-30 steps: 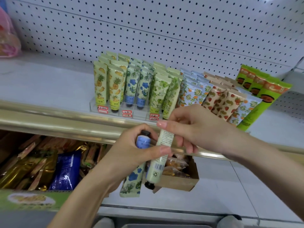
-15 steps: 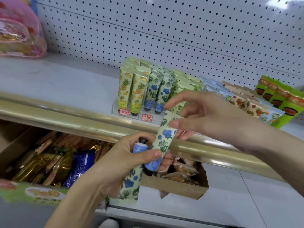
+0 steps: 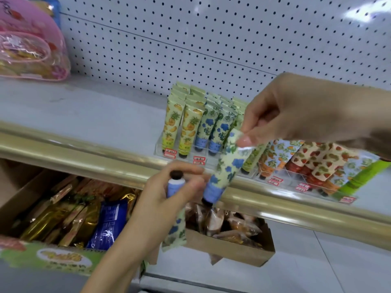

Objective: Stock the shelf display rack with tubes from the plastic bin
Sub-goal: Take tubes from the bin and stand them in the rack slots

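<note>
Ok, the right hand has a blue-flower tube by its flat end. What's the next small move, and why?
Probably lift it up and left over the gold rail and lower it cap-first into the blue-flower rows of the clear rack. The right hand pinches the blue-flower tube by its crimped end, cap down like the stocked tubes, hanging in front of the rail, right of those rows.

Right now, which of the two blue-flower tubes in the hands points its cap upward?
The tube in the left hand: its black cap is on top. The other tube, pinched at its flat end by the right hand, hangs cap down.
</note>
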Tool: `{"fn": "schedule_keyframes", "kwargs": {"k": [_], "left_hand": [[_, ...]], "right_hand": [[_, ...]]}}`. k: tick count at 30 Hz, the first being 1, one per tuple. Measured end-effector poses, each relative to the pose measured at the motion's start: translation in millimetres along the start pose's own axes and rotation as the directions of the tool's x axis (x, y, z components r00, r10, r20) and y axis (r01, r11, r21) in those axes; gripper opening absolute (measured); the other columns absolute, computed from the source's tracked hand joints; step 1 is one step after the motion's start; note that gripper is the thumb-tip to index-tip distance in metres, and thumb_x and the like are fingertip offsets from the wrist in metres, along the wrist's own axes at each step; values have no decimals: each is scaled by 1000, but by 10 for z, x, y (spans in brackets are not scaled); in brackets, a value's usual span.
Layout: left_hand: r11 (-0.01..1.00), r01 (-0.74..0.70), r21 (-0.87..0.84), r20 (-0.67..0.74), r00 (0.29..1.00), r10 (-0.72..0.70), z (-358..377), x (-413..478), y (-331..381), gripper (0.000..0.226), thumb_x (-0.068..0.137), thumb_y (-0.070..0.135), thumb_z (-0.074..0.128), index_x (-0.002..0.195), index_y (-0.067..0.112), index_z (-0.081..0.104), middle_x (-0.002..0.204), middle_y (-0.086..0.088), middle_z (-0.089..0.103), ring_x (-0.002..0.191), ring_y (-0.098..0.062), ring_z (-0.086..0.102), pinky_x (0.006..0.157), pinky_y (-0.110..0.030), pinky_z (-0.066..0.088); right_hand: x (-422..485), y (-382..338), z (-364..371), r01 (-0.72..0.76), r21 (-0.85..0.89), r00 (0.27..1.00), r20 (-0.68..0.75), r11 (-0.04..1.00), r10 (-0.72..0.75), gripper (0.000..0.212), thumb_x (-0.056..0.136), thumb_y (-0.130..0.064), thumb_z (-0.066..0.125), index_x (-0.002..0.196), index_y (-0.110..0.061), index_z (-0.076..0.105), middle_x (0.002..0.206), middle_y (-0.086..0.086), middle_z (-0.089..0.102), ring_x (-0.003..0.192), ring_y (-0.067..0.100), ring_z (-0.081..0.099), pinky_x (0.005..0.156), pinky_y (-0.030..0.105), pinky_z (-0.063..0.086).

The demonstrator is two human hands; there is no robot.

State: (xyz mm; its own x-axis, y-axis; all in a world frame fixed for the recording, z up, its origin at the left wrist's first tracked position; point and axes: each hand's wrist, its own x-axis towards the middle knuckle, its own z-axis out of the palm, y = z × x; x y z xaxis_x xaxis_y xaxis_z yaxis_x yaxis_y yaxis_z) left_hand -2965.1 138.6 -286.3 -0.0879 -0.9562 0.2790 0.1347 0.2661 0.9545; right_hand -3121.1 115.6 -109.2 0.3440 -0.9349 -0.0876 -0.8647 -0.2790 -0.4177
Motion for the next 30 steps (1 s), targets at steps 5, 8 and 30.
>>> {"fn": "schedule_keyframes", "kwargs": {"k": [5, 8, 30], "left_hand": [[990, 91, -109, -305, 945, -121, -162, 57, -5, 26, 89, 32, 53, 81, 6, 51, 57, -3, 60, 43, -16, 54, 44, -22, 47], [953, 161, -257, -311, 920, -239, -195, 65, -25, 27, 94, 27, 52, 77, 7, 44, 56, -2, 44, 39, -14, 36, 38, -23, 37], [870, 211, -446, -149, 941, -304, -316, 30, -97, 31, 73, 21, 63, 97, 4, 56, 68, -8, 60, 62, -19, 67, 77, -38, 55]], "right_hand": [[176, -49, -185, 45, -137, 979, -189, 990, -70, 19, 70, -33, 79, 61, -18, 70, 33, -15, 44, 34, -4, 40, 34, 5, 27], [337, -18, -160, 15, -196, 966, -249, 981, -65, 20, 73, -30, 78, 61, -17, 69, 30, -14, 41, 34, -1, 39, 33, 9, 25], [775, 82, 156, -80, -239, 973, -228, 968, 24, 16, 76, -30, 77, 68, -19, 69, 66, -10, 60, 66, 6, 54, 64, 26, 40]]}}
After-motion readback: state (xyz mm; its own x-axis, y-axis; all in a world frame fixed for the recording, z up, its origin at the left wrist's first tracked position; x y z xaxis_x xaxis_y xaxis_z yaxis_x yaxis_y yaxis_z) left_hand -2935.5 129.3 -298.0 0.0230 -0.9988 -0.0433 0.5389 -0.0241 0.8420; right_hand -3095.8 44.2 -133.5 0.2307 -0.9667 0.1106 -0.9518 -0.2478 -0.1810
